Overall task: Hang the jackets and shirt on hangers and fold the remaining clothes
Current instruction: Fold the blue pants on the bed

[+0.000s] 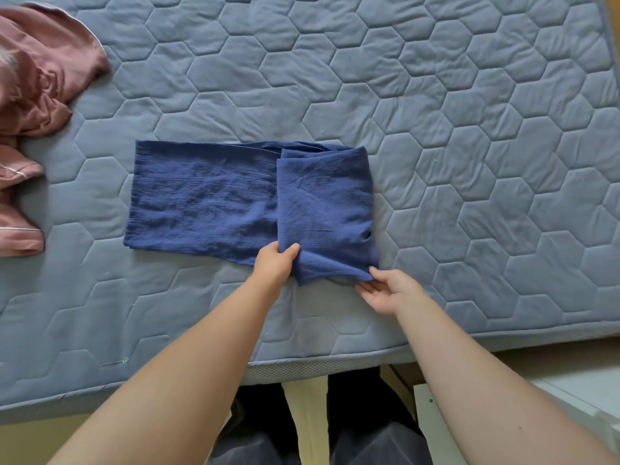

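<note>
A dark blue crinkled garment (208, 203) lies flat on the blue quilted mattress (436, 129), its right end folded over onto itself. My left hand (275, 263) pinches the near edge of that folded flap, thumb on top. My right hand (385, 290) grips the flap's near right corner, palm turned up with the fingers under the cloth.
A crumpled pink garment (37, 82) with pale piping lies at the left edge of the mattress. The mattress's near edge (302, 367) runs just in front of my legs. A white piece of furniture (570, 404) stands at the lower right.
</note>
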Tool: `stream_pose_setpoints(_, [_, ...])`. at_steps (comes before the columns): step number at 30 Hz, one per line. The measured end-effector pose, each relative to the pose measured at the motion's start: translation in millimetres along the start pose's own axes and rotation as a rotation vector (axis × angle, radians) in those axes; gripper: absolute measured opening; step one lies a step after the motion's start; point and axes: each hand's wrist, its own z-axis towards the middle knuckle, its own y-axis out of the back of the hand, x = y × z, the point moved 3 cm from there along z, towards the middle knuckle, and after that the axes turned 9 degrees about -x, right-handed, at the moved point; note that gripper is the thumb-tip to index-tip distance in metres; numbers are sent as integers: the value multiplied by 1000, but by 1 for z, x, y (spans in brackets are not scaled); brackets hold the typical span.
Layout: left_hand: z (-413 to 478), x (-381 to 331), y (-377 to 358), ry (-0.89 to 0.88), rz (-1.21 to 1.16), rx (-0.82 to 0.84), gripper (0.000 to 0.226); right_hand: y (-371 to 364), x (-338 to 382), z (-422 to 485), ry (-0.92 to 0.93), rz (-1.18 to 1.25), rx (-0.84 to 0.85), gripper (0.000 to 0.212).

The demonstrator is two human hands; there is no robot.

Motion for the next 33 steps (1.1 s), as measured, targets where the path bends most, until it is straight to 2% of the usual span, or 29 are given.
stream_pose_setpoints(3, [-1, 4, 2, -11, -61, -41, 14, 1, -10, 1, -54, 264, 53, 29])
stream_pose_setpoints(6, [-6, 5, 0, 100, -206, 7, 15, 0, -23, 2, -41, 347, 82, 33])
stream_pose_setpoints(8, [-11, 6, -3, 176, -216, 142, 10, -1, -26, 2, -34, 312, 73, 36])
stream_pose_setpoints(10, [-15, 5, -5, 159, -161, 216, 9, -2, -25, 1, -19, 207, 29, 32])
stream_pose_setpoints(12, [-13, 4, -2, 70, -109, 113, 18, -1, -23, -4, 7, -36, -26, 30])
stream_pose_setpoints(14, [-9, 2, 8, -45, -8, -73, 18, -1, -11, -7, 211, -397, -150, 24])
stream_pose_setpoints(15, [-7, 0, 12, -84, 43, -133, 17, 0, 2, -7, 431, -538, -303, 25])
stream_pose_setpoints(16, [-5, 1, 15, -98, 79, -155, 16, -3, 16, -13, 647, -608, -428, 25])
stream_pose_setpoints(17, [-5, 2, 16, -92, 94, -147, 15, -9, 28, -20, 801, -612, -463, 24])
stream_pose_setpoints(19, [-6, 3, 15, -73, 91, -104, 9, -33, 43, -28, 903, -587, -291, 27])
stream_pose_setpoints(21, [-5, 5, 13, -74, 91, -78, 15, -60, 56, -19, 853, -600, -98, 28])
stream_pose_setpoints(23, [-2, 0, 11, -101, 117, -58, 17, -84, 76, -6, 774, -563, 10, 22])
stream_pose_setpoints(25, [0, -11, 11, -169, 205, -101, 15, -106, 97, 0, 807, -558, 31, 13])
stream_pose_setpoints(27, [-1, -22, 11, -255, 300, -213, 21, -117, 115, -3, 972, -588, -91, 21])
stream_pose_setpoints(28, [-3, -25, 11, -318, 352, -286, 31, -116, 119, -4, 1016, -584, -159, 26])
stream_pose_setpoints(30, [-12, -26, 8, -525, 521, -380, 53, -107, 113, -1, 964, -611, -216, 45])
stream_pose_setpoints(32, [-22, -24, -1, -833, 682, -384, 62, -94, 98, 6, 838, -702, -228, 70])
stream_pose_setpoints(33, [-25, -23, -6, -951, 757, -353, 63, -87, 90, 7, 789, -740, -201, 76])
